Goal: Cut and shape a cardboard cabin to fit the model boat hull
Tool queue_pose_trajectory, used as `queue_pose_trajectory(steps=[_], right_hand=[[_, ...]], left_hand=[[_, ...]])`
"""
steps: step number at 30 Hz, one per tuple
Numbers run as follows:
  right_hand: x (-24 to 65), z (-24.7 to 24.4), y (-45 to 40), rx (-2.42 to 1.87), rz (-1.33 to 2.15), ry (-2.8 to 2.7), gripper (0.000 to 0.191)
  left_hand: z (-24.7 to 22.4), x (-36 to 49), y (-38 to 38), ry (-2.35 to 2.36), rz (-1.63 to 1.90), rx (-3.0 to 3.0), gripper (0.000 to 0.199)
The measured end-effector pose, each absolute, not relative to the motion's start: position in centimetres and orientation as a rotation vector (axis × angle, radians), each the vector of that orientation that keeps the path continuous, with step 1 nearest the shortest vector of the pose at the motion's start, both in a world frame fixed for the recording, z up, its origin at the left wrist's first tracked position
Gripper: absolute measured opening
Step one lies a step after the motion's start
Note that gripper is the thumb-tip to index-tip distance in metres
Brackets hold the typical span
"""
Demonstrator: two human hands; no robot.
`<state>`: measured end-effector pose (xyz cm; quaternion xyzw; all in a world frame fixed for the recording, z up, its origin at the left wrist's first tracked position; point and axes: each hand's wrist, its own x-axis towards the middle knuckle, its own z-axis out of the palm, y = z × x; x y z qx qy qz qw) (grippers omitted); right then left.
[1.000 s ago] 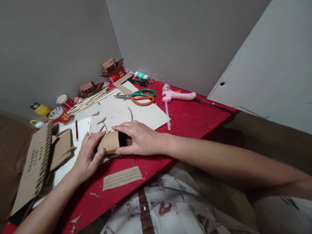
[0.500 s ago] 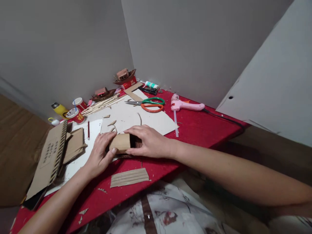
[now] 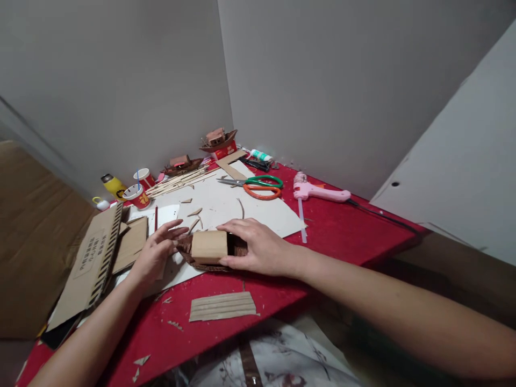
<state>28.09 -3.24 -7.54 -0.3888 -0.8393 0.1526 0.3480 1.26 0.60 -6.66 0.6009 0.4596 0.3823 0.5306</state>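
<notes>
A brown model boat (image 3: 187, 244) lies on the white sheet in front of me, with a curved tan cardboard roof (image 3: 210, 246) over its middle. My right hand (image 3: 258, 246) grips the roof's right end, fingers on the far side and thumb on the near side, and hides part of the hull behind it. At the boat's left tip is my left hand (image 3: 155, 253), its fingers apart and holding nothing; whether a fingertip touches the hull I cannot tell. Nearer to me, a ridged cardboard strip (image 3: 223, 307) lies flat on the red cloth.
Scissors (image 3: 258, 185) with green and orange handles lie beyond the boat. A pink glue gun (image 3: 320, 192) rests at the right, its cord trailing off. Farther back are wooden sticks (image 3: 179, 183), paper cups (image 3: 137, 196) and another model boat (image 3: 217, 140). A cardboard box (image 3: 86, 263) stands left.
My left hand has come off the cardboard roof and moved left, uncovering the boat's left end. My right hand stays on the roof. The whole view has shifted slightly.
</notes>
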Motion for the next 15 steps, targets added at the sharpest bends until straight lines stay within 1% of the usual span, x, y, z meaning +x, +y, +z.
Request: queue_pose_trajectory(steps=[6, 10, 15], right_hand=[[28.1, -7.4, -3.3, -1.025, 0.401, -2.182, 0.055], [28.1, -7.5, -3.2, -1.018, 0.387, -2.187, 0.055], [28.2, -7.8, -3.1, -0.994, 0.363, -2.182, 0.053]], left_hand=[[-5.8, 2.3, 0.6, 1.122, 0.802, 1.463, 0.054], [-5.3, 3.2, 1.2, 1.179, 0.622, 1.554, 0.054], [-5.0, 4.1, 2.0, 1.216, 0.470, 1.666, 0.043]])
